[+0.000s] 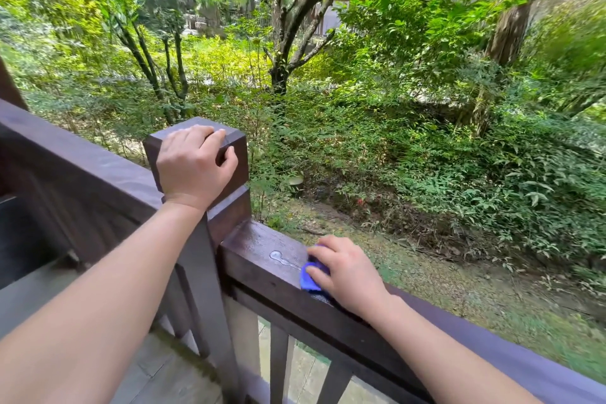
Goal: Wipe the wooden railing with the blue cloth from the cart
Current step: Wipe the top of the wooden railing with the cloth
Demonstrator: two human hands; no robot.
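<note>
The dark wooden railing [262,249] runs from the corner post [236,141] down to the lower right. My right hand [344,272] presses the blue cloth [310,277] flat on the rail's top, a short way right of the post. Most of the cloth is hidden under the hand. A small wet streak [278,256] lies on the rail just left of the cloth. My left hand [195,164] rests over the top of the corner post, fingers curled around its edge. No cart is in view.
A second rail [82,167] runs from the post to the upper left. Balusters [278,364] stand below the rail over a paved floor [164,377]. Beyond the railing are shrubs, trees [282,43] and bare ground.
</note>
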